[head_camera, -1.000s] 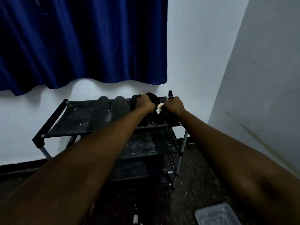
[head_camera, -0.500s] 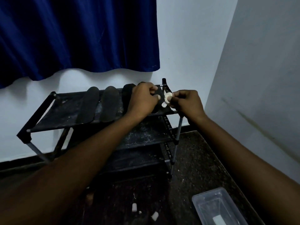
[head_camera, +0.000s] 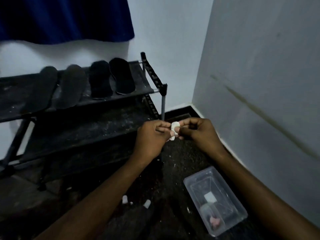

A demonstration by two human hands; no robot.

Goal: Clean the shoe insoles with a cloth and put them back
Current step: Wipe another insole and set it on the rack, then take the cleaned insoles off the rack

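Only the person's two arms are in view, and both are bare along all that shows. The left forearm [head_camera: 107, 187] is lean and smooth, and looks broader toward the bottom edge, where the wide lens stretches it. The right forearm [head_camera: 251, 179] is likewise smooth, with a faint sheen along its upper side. The left hand [head_camera: 152, 135] has low knuckle ridges across its back and a rounded wrist. The right hand [head_camera: 200, 130] shows the same ridged knuckles. The light is dim, so nails and finer marks cannot be made out.
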